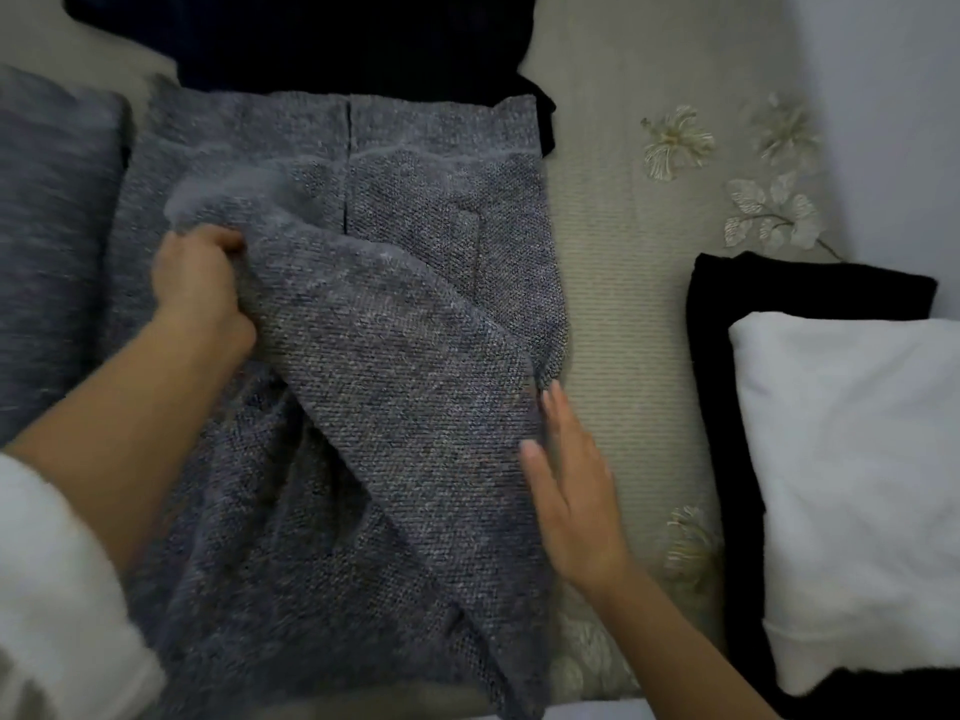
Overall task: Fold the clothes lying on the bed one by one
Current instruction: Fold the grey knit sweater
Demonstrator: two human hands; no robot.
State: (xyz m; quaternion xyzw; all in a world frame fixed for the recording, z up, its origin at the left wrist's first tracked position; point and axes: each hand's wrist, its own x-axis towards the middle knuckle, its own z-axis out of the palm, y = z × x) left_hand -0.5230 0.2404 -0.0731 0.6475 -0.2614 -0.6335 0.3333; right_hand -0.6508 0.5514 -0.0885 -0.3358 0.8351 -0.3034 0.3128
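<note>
A grey knit point(415, 252) lies spread in the middle of the bed point(623, 283), its top edge far from the person and its lower part running out of view at the bottom. One flap point(395, 387) of it is lifted and drawn slantwise across the body of the knit, from upper left down to the right edge.

The left grip point(200, 283) is closed on the upper end of that flap, fingers curled into the cloth and knuckles up; the cloth just above it is blurred. A white sleeve point(57, 589) covers the left arm near the elbow. The right grip point(571, 491) is open, fingers straight and together, thumb and fingertips at the knit's right edge where the flap ends, palm over the bedcover.

A dark cloth point(337, 39) lies beyond the knit, its lower edge tucked under the knit's top. Another grey piece point(47, 226) sits just left of the knit. Well to the right, apart from the knit, a black cloth point(727, 433) lies on the bed with a white cloth point(857, 485) on top; whether that is a pillow or a folded garment I cannot tell. Pale stitched flowers point(675, 142) mark the bedcover between them
</note>
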